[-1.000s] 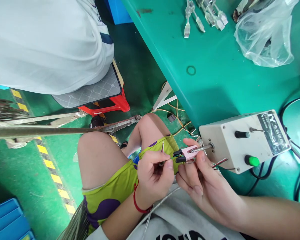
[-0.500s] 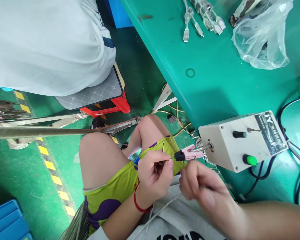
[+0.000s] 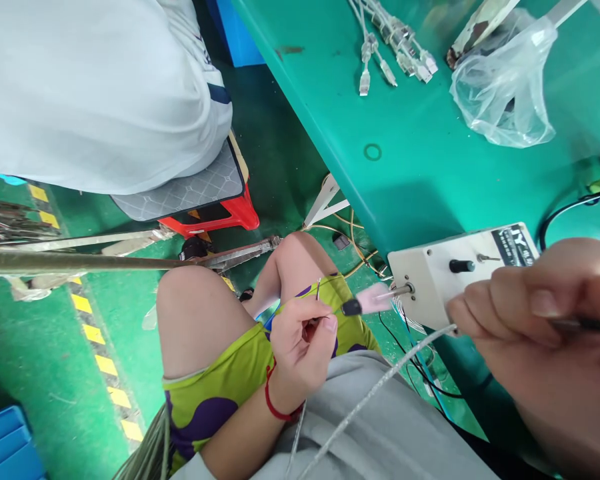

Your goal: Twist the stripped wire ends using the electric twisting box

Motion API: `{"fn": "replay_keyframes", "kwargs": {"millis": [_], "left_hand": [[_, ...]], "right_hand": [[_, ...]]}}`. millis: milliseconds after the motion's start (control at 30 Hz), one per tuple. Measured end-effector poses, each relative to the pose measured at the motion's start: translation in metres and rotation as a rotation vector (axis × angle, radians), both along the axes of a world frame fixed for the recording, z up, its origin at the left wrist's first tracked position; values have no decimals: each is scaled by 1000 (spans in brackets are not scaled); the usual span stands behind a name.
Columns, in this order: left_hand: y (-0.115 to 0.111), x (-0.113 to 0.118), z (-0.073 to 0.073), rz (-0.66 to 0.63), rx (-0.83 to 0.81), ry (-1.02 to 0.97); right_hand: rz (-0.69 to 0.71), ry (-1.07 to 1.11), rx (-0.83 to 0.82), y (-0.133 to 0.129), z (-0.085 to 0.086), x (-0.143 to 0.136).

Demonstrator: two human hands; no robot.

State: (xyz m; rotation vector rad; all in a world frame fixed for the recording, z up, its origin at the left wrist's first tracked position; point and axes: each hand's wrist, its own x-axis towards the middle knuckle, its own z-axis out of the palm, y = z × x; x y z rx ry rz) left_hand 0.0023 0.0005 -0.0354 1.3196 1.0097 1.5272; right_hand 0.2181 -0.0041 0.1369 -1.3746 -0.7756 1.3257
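Observation:
My left hand [image 3: 303,343], with a red string at the wrist, pinches thin wires just left of the clip's black tip. The pink clip [image 3: 373,299] sits on the metal shaft of a white box [image 3: 435,280] and looks blurred. Over the box's right side, my right hand [image 3: 535,320] is closed around a braided cable [image 3: 380,387] that runs down across my lap. A dark, slim item also shows between its fingers, too blurred to name. The box has a black knob [image 3: 461,266]; its green button is hidden behind my right hand.
USB cables [image 3: 395,47] and a clear plastic bag [image 3: 505,87] lie on the green table [image 3: 330,80]. A person in white [image 3: 95,93] sits on a red stool [image 3: 240,207] at the left. Cable bundles hang beside my leg.
My right hand has moved right and up, from beside the clip to over the box, drawing the braided cable along. The clip has become blurred. My left hand stays at the wires.

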Motion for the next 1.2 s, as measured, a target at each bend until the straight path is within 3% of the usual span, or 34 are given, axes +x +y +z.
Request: {"fn": "replay_keyframes", "kwargs": {"millis": [67,233,333,433,533,733,900,1033,1200], "left_hand": [[0,0,0,9,12,11],[0,0,-1,61,4,26],[-2,1,-2,66,-47,-24],[-5,1,-3,83,-93,-102],[-8,0,-2,105,-61,-114],[-8,-2,3,91,45,8],[-3,-3,8,71,70,30],[1,-4,10,61,66,49],[2,-4,9,38,38,27]], "right_hand": [[-91,-63,25,13,4,-10],[-140,-98,0,19,12,-21],[-138,-128,-5,11,15,-17],[-44,-6,-63,-1,14,-17],[107,138,-152,-16,2,-29],[323,168,-246,-36,-48,-56],[290,111,-280,-31,-69,-51],[375,181,-405,-24,-75,-56],[102,338,-423,-14,-72,-66]]}}
